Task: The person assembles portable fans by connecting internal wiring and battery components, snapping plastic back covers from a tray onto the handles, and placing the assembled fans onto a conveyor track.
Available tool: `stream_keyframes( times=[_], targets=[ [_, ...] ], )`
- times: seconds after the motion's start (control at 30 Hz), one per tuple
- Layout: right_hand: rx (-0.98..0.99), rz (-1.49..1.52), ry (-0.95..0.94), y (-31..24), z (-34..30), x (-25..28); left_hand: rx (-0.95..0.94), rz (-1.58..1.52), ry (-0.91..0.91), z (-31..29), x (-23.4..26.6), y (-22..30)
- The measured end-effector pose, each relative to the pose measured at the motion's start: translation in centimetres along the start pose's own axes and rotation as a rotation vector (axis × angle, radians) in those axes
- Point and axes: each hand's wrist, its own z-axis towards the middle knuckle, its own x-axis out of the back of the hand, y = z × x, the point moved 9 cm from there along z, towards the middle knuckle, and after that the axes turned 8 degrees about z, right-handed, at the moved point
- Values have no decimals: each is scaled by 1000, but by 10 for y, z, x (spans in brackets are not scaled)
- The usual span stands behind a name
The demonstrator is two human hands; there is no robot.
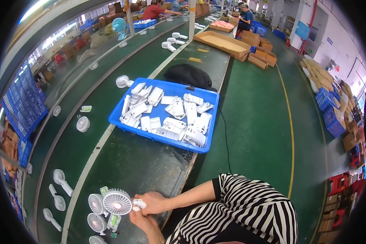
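A white handheld fan point(117, 202) with a round grille is held over the near end of the bench. My right hand point(154, 203) is closed round its white handle end, most of which the fingers hide. Just below, my left hand point(142, 221) is closed against the same handle, its fingertips partly covered. Beside and under the held fan lie several more fan heads point(96, 222) with green-and-white inner parts point(114, 221) attached. Farther up the bench, a blue tray point(158, 140) holds many loose white plastic casing pieces point(175, 125).
Several white fans point(62, 181) lie along the green conveyor belt point(75, 148) to the left. A black cloth-like bundle point(189, 76) sits behind the tray. Beyond it is a shallow cardboard tray point(221, 42). A black cable point(226, 142) hangs to the right. Other people work farther back.
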Motion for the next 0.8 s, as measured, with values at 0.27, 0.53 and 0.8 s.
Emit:
stream_keyframes(
  times=[0.27, 0.53, 0.8],
  targets=[
    [131, 201, -237, -7, 7, -23, 56, 62, -20, 5, 11, 8],
    [-318, 881, -307, 22, 0, -15, 141, 22, -146, 20, -6, 7],
    [-274, 740, -319, 15, 13, -18, 113, 54, -50, 27, 0, 16]
  ],
)
